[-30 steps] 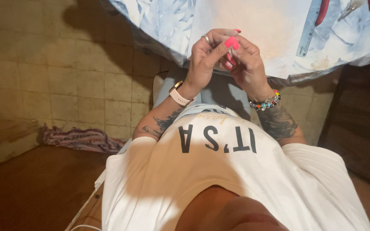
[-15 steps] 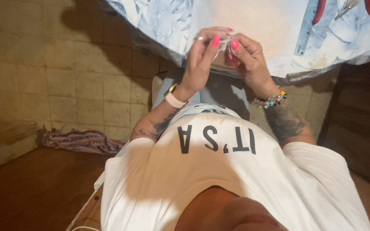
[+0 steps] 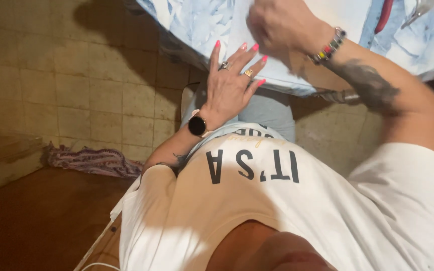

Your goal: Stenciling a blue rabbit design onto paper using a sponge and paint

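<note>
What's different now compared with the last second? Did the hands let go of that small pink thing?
Yes: the hands have parted. The left hand now lies open, fingers spread, flat at the edge of the blue-and-white patterned cloth. The right hand has moved up and away over the cloth, blurred, so its grip cannot be told. The small pink piece is no longer visible. The cloth and striped rag on the floor stayed put.

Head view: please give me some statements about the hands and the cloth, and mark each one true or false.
1. The left hand lies flat with fingers spread on the pale blue patterned cloth. True.
2. The left wrist carries a dark round watch. True.
3. The right hand rests in the lap. False: it is raised over the cloth, blurred.
4. The right wrist is bare. False: it wears a beaded bracelet.
5. The striped rag lies on the cloth. False: it lies on the floor by the tiled wall.
</note>
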